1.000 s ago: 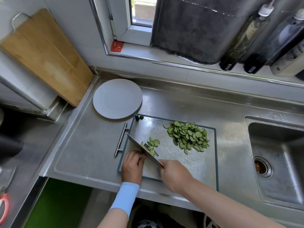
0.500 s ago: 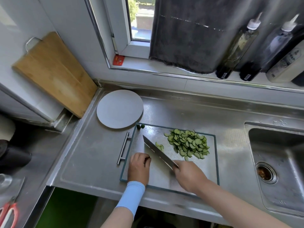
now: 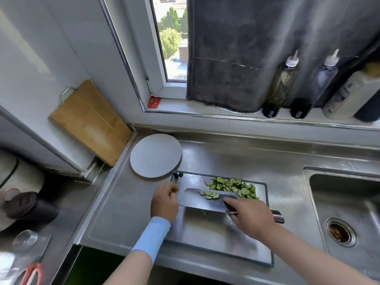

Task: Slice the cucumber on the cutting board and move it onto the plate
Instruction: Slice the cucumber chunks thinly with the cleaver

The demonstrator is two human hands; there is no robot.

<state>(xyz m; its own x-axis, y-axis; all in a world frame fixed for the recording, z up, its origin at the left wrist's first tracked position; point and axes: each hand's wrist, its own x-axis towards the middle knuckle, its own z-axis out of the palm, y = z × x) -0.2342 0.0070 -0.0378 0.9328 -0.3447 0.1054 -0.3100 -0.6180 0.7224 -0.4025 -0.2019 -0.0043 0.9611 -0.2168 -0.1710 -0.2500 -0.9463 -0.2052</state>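
Carrying a few cucumber slices (image 3: 209, 194) on the flat of the knife (image 3: 202, 202); the plate (image 3: 155, 155) is not yet loaded.
The right hand (image 3: 253, 219) grips the handle, forefinger along the blade, about six overlapped slices just ahead of its tip. Thin, wet, light and likely slippery, they are judged best scooped with the blade level. The left hand (image 3: 164, 202) is loosely curled and holds nothing, at the blade's far end. Count: one heap (image 3: 232, 187) beyond the blade on the cutting board (image 3: 216, 235), two stubs (image 3: 177, 175), and one plate past the left knuckles.

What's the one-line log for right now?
right hand: grips knife, blade flat | cucumber slices: few on blade | pile: on cutting board | left hand: beside blade tip | plate: no slices yet
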